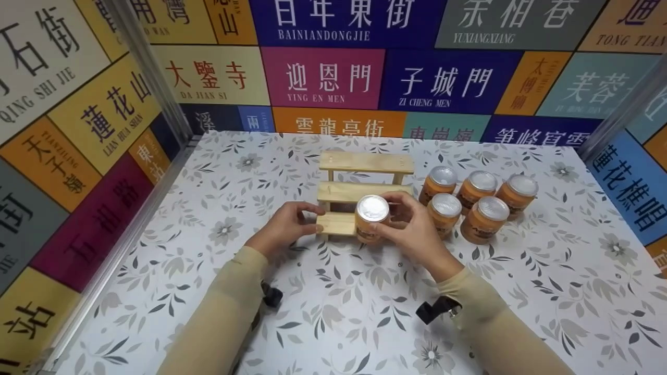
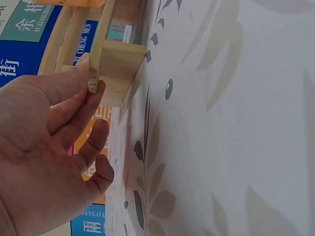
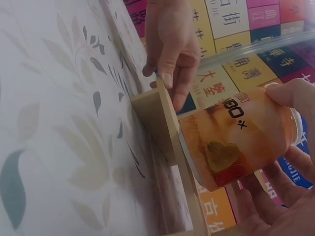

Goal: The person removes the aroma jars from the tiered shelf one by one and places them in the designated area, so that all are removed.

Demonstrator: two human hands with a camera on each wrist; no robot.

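A small three-step wooden rack [image 1: 337, 191] stands on the table. My left hand [image 1: 286, 227] pinches the left end of its lowest step between thumb and fingertip, while the ring and little fingers curl loosely free in the left wrist view. My right hand [image 1: 415, 227] grips an orange can [image 1: 372, 211] with a silver top, thumb at the near side and fingers round the back. In the right wrist view, the base of that can [image 3: 236, 135] meets the lowest step [image 3: 172, 115]; whether its full weight rests there I cannot tell.
Several more orange cans [image 1: 484, 221] with silver tops stand in a cluster right of the rack, close to my right hand. A floral-patterned cloth [image 1: 333, 312] covers the table. Panels with coloured street-name signs [image 1: 323, 78] rise behind and at both sides.
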